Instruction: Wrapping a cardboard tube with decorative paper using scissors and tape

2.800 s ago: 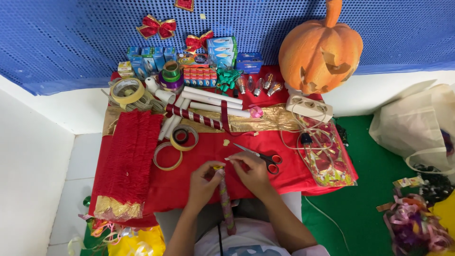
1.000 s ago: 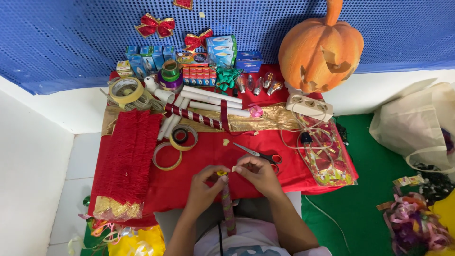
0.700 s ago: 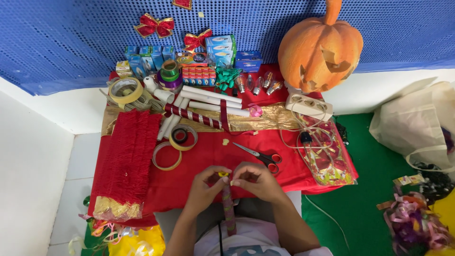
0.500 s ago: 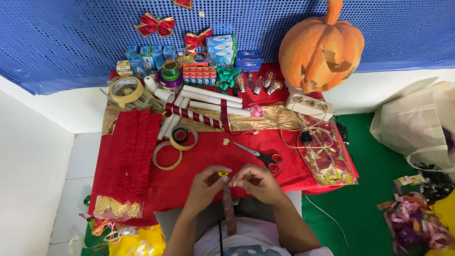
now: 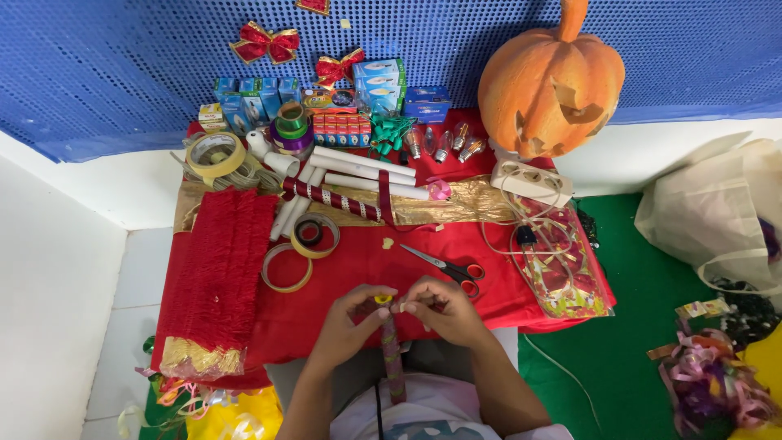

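We pinch the ribbon-wrapped stick (image 5: 391, 350) at its top, left hand (image 5: 352, 319) and right hand (image 5: 440, 308) fingertips pressed together there. The scissors (image 5: 446, 266) lie just beyond on the red cloth (image 5: 342, 269).

Red cloth (image 5: 342, 277) on table, gold strip (image 5: 456, 208) across it. Orange pumpkin (image 5: 550, 81). Blue dotted backdrop (image 5: 122, 65). Scissors (image 5: 448, 267) red-handled. Stick (image 5: 391, 350) wrapped in dark red-green pattern, yellow tip. White tubes (image 5: 371, 167); one tube (image 5: 330, 198) red-white striped. Green floor (image 5: 619, 350).
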